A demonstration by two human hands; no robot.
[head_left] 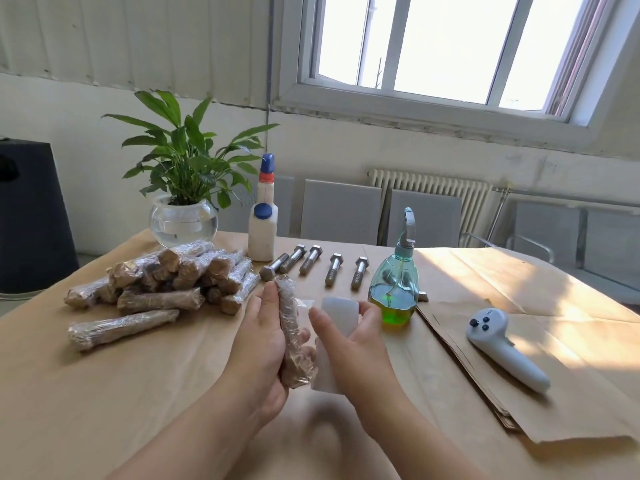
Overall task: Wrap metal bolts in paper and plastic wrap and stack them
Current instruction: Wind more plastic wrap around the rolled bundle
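Gripping a wrapped bolt (292,336) in the left hand (263,344), fingers curled round it, paper bundle standing nearly upright under shiny plastic wrap, above the tabletop's near middle. Holding a roll of plastic wrap (334,336) in the right hand (353,344), thumb and fingers clasping the white roll just beside the bundle, a thin strip of film stretching between the two. Lying heaped toward the left edge: a stack of wrapped bolts (162,278). Waiting in a row near the far edge: five bare bolts (311,268), resting on the brown paper (138,393) covering the tabletop. Standing just right of the hands: a green spray bottle (394,289). Sitting nearer the right edge: a white controller (502,348) on a pile of paper sheets (554,410).
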